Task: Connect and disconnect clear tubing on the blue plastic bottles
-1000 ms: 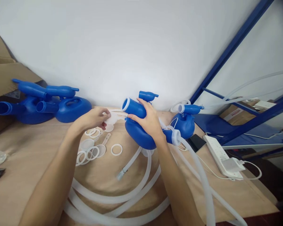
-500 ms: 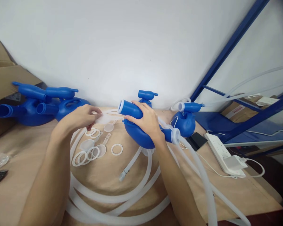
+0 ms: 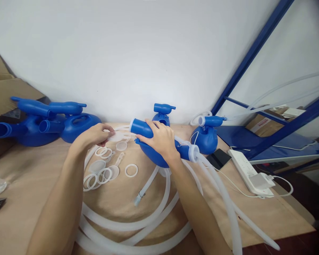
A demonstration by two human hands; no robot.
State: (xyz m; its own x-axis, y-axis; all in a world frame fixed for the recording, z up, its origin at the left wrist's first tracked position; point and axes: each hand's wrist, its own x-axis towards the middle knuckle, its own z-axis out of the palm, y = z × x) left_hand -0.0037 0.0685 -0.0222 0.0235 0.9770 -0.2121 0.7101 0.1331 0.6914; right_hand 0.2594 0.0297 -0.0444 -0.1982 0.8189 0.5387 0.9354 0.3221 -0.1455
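My left hand (image 3: 99,135) pinches a translucent white round cap (image 3: 116,136) by its edge; a thin strap seems to run from it toward the blue jug (image 3: 154,156). My right hand (image 3: 161,139) is wrapped over a blue tubular piece (image 3: 140,128) with a white rim, lying across the top of that jug. The tube's open mouth faces left, toward the cap but apart from it. From the jug's neck, a white collar (image 3: 194,153) leads into a clear corrugated hose (image 3: 225,198). Below my left hand lie several white rings (image 3: 131,170) and strapped caps (image 3: 113,172).
Blue jugs (image 3: 79,127) stand at the left beside a cardboard box (image 3: 5,88). Another jug (image 3: 204,140) stands at right, near a black phone (image 3: 218,159) and a white power strip (image 3: 246,173). Coiled hose (image 3: 127,225) covers the front of the table. A blue shelf (image 3: 239,141) stands beyond.
The round cap, blurred before, now shows clearly, lying flatter between my left fingers. My right hand keeps its hold on the blue tube. The whole view has shifted slightly.
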